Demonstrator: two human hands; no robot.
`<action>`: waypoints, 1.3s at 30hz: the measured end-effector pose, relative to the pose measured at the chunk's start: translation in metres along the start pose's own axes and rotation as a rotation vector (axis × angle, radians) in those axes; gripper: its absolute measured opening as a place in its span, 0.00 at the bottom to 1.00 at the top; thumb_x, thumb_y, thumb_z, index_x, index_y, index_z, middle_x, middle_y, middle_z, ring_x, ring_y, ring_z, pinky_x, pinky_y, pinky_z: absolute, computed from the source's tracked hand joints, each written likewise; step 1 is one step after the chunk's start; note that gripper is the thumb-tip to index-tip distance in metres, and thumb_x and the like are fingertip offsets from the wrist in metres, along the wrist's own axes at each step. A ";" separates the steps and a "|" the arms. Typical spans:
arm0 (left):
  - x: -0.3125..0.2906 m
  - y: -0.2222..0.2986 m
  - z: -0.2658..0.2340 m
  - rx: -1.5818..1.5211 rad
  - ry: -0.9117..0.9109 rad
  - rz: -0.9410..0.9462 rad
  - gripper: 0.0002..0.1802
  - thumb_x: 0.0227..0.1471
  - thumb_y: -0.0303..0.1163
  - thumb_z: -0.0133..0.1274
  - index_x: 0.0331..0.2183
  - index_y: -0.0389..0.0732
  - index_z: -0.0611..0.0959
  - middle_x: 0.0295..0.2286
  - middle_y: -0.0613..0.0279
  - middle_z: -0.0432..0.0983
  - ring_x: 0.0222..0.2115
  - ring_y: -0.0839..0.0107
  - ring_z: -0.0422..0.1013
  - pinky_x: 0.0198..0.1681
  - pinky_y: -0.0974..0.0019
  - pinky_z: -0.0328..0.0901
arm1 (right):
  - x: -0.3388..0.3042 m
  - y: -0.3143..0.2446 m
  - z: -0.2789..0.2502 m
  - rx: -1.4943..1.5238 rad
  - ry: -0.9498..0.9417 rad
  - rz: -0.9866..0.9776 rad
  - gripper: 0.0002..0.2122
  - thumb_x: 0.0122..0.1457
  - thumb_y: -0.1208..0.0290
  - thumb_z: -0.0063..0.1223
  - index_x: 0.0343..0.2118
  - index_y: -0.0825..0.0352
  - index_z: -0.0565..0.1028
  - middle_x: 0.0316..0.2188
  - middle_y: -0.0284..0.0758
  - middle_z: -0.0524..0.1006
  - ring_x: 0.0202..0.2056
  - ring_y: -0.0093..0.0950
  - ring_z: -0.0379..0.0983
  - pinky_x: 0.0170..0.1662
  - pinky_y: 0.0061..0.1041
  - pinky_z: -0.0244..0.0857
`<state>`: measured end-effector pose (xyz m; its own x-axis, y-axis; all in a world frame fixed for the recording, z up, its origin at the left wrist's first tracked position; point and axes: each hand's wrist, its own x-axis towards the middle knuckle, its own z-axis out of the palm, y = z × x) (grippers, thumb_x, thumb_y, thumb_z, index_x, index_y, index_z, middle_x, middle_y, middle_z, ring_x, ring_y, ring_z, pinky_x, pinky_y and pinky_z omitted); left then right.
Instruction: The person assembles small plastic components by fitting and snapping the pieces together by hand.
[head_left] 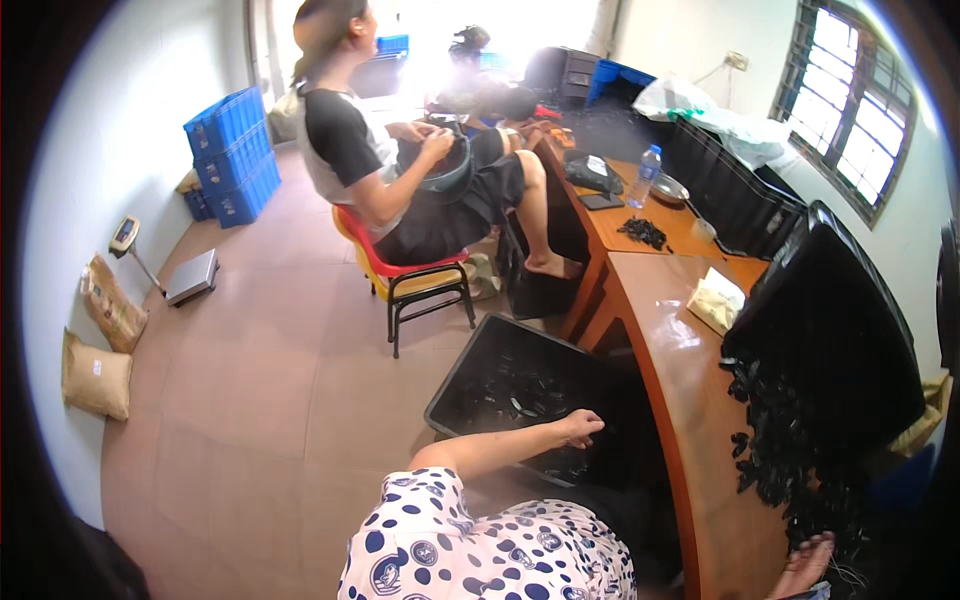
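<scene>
My left hand (582, 428) hangs over a large black bin (478, 345) on the floor, its fingers curled together. Anything inside that grip is too small or hidden to make out. Dark, shiny small parts (515, 385) lie scattered in the bin. At the lower right, my right hand (808, 562) rests at the near end of a pile of small black parts (775, 455) on the wooden table (665, 320). Its fingers look stretched out toward the pile. The parts spill from a tilted black crate (830, 320).
On the left, a co-worker sits on a red and yellow chair (405, 270), holding a dark bucket (447, 175). Farther along the table are a water bottle (645, 178), a phone (601, 202) and a paper packet (716, 300). Blue crates (232, 155), a scale (193, 277) and sacks (97, 375) line the left wall.
</scene>
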<state>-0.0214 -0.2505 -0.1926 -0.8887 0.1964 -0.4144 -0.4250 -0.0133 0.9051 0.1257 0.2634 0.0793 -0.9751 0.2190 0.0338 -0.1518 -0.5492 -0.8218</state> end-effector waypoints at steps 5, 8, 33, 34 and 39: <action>-0.014 0.080 0.041 0.541 0.075 0.752 0.11 0.50 0.33 0.53 0.32 0.36 0.82 0.30 0.50 0.77 0.35 0.54 0.74 0.39 0.59 0.68 | -0.033 -0.087 -0.106 -0.203 0.146 -0.519 0.22 0.66 0.67 0.33 0.62 0.66 0.55 0.60 0.42 0.58 0.56 0.31 0.59 0.53 0.26 0.63; -0.039 0.134 0.070 0.499 0.092 0.906 0.06 0.52 0.25 0.52 0.33 0.35 0.81 0.31 0.51 0.76 0.33 0.58 0.74 0.37 0.63 0.68 | -0.001 -0.051 -0.067 -0.311 0.356 -0.394 0.20 0.62 0.64 0.46 0.56 0.67 0.65 0.49 0.41 0.69 0.46 0.27 0.66 0.40 0.20 0.64; 0.097 0.173 0.249 0.941 -0.354 1.017 0.18 0.50 0.24 0.51 0.46 0.39 0.75 0.42 0.53 0.73 0.49 0.53 0.66 0.53 0.55 0.59 | 0.105 0.051 -0.125 -2.075 0.234 -0.357 0.10 0.59 0.71 0.49 0.42 0.68 0.72 0.46 0.41 0.67 0.49 0.40 0.63 0.49 0.37 0.59; 0.093 0.172 0.244 0.928 -0.446 1.012 0.19 0.49 0.23 0.52 0.46 0.40 0.75 0.42 0.54 0.73 0.49 0.53 0.66 0.52 0.56 0.59 | 0.095 0.052 -0.120 -2.068 0.222 -0.348 0.10 0.59 0.71 0.49 0.42 0.68 0.72 0.46 0.41 0.67 0.49 0.40 0.63 0.49 0.37 0.59; 0.073 0.174 0.238 0.928 -0.285 0.929 0.18 0.49 0.26 0.54 0.45 0.40 0.75 0.37 0.55 0.74 0.41 0.54 0.69 0.45 0.57 0.62 | 0.058 0.054 -0.112 -1.823 0.200 -0.333 0.06 0.55 0.81 0.48 0.36 0.71 0.73 0.41 0.39 0.72 0.44 0.38 0.67 0.47 0.32 0.62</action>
<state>-0.1186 -0.0049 -0.0428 -0.6676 0.6746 0.3151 0.6851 0.3909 0.6147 0.0794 0.3364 -0.0264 -0.8937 0.2766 0.3533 0.1622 0.9333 -0.3205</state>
